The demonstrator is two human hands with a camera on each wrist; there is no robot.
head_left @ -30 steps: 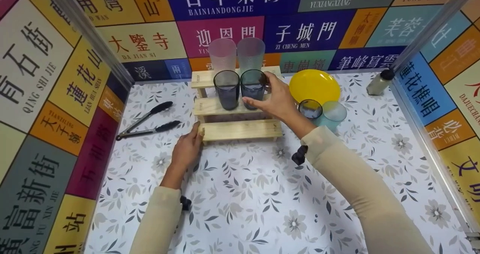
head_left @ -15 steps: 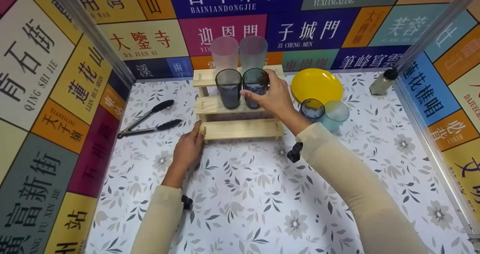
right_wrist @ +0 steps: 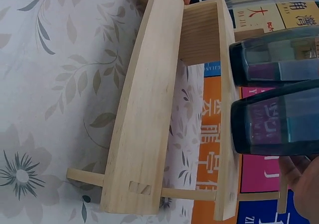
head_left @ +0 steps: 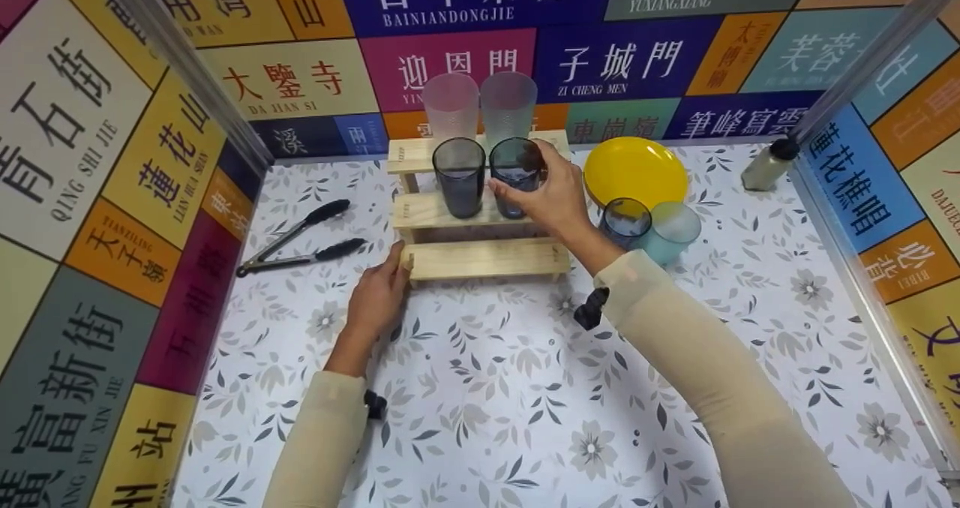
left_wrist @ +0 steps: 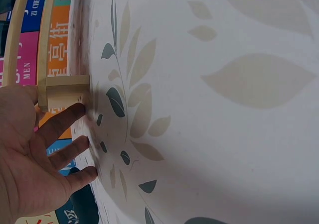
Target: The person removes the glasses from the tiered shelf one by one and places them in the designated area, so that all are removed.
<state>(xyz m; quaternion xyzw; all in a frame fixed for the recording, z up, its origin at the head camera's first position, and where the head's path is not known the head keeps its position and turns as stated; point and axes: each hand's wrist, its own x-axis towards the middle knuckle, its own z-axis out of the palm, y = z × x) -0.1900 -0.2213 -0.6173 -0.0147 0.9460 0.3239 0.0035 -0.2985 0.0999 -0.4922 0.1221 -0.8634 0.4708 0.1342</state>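
Note:
A three-step wooden rack [head_left: 487, 260] stands mid-table. My right hand [head_left: 559, 196] grips a dark glass [head_left: 515, 166] between thumb and fingers over the middle step, beside a second dark glass [head_left: 460, 178]. In the right wrist view both dark glasses, the held one [right_wrist: 279, 119] and its neighbour [right_wrist: 279, 57], have their bases at this step; contact cannot be told for the held one. Two frosted clear glasses [head_left: 451, 106] are on the top step. My left hand [head_left: 375, 294] holds the left end of the lowest step; in the left wrist view three of its fingers [left_wrist: 65, 159] spread outward.
Black-tipped tongs [head_left: 292, 238] lie spread at the left. Right of the rack are a yellow plate [head_left: 637, 170], another dark glass [head_left: 624, 223] and a teal glass [head_left: 671, 234]. A small black-capped bottle [head_left: 769, 166] stands at the back right. Printed panels surround the back and sides.
The view has shifted slightly. My right hand keeps its grip on the dark glass, which has moved a little to the right, away from its neighbour. My left hand stays at the rack's end.

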